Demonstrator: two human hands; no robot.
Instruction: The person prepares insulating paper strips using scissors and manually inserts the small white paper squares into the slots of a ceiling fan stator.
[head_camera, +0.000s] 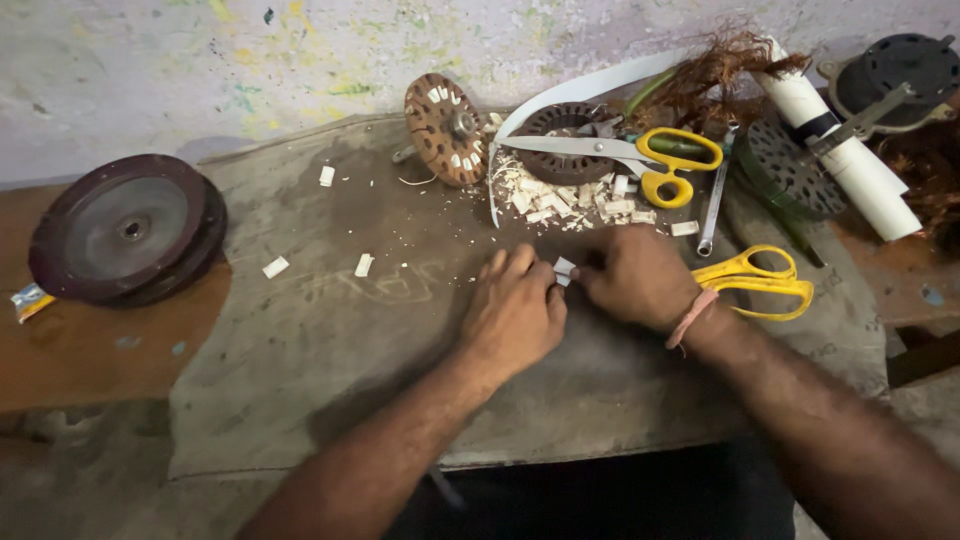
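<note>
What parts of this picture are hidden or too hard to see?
- Small white paper piece, head view: mostly covered by the left hand and right hand, so its shape is unclear.
- Both hands' fingertips: tucked together, grip unclear.
- Dark round motor housing: cut off by the right edge.
- Yellow-handled scissors: blades hidden behind the right wrist.
- Small blue-and-white packet: too small to identify.

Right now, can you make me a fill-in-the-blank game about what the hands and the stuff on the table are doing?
1. The left hand and the right hand pinch a small ____ paper slip between them.
2. Both pairs of scissors have ____ handles.
3. The round dark wheel lies on the person's ____ side of the table.
4. The long spanner lies ____ the two pairs of scissors.

Missing words: white; yellow; left; between
</note>
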